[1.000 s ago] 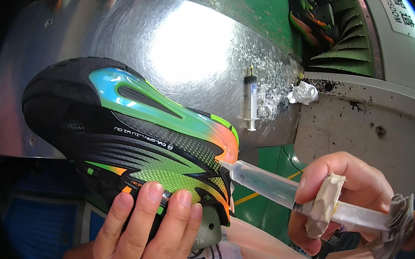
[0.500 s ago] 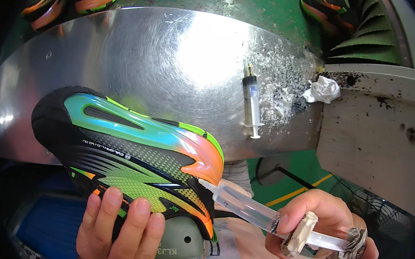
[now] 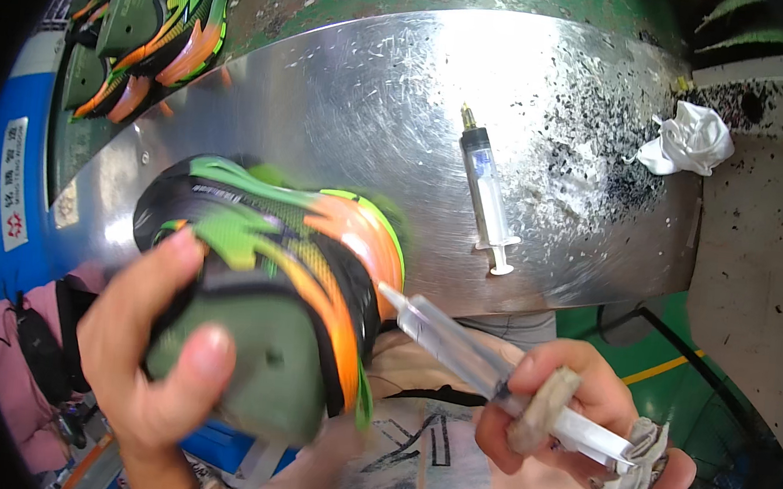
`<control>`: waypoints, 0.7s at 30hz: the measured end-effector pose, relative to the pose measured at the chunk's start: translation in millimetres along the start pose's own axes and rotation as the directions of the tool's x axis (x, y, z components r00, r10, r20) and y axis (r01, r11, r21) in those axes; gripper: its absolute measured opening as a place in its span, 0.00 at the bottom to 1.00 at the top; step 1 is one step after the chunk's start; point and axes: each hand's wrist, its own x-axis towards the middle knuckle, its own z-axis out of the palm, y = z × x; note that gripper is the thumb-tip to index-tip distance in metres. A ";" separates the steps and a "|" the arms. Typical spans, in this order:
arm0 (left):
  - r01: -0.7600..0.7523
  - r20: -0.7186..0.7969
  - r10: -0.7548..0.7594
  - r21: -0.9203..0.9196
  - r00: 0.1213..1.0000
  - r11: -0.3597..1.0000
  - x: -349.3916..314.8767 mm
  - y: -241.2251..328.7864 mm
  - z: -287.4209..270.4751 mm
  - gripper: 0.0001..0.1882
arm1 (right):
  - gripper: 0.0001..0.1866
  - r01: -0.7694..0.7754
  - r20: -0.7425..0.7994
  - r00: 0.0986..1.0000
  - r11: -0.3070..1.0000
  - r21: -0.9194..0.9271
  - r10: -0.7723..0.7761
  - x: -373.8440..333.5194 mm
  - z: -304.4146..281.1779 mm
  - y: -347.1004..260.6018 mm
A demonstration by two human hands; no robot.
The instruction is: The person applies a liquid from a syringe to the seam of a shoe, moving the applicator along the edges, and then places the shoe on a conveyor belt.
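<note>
My left hand [image 3: 140,353] grips a black, green and orange sports shoe [image 3: 314,224], fitted on a dark green shoe last [image 3: 260,363]. Thumb and forefinger show on the near side; the other fingers are mostly hidden. Between the fingers of my right hand [image 3: 584,382] is a clear syringe [image 3: 453,338] with wrapped finger grips and a wrapped plunger end. Its white tip points up and left, right by the orange part of the shoe; whether they touch I cannot tell. A second syringe [image 3: 487,197], with a black collar and metal tip, lies on the metal worktop [image 3: 283,95].
Crumpled white cloth [image 3: 689,140] lies at the worktop's right edge, beside scattered dark crumbs [image 3: 604,151]. More shoes on lasts [image 3: 162,47] stand at the far left. Past the worktop's right end is a pale, stained panel [image 3: 754,248].
The shoe has turned, bringing more of the last into view. My left hand has shifted its hold to the near left side. The right hand still holds the syringe, slightly further left.
</note>
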 end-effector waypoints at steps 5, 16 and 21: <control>-0.305 0.370 0.220 0.189 0.903 0.933 73.2 9.8 -21.9 0.43 | 0.35 0.164 0.146 0.968 0.954 0.250 -0.205 -1.4 -20.4 20.6; 0.218 0.193 -0.202 -0.067 0.960 0.974 93.5 23.5 -4.4 0.33 | 0.23 0.366 0.236 0.896 0.927 0.083 -0.375 3.1 -45.9 40.7; 0.323 0.265 -0.281 -0.132 0.922 0.937 104.2 9.1 -6.8 0.33 | 0.36 0.491 0.398 0.777 0.865 0.100 -0.488 11.1 -42.1 15.1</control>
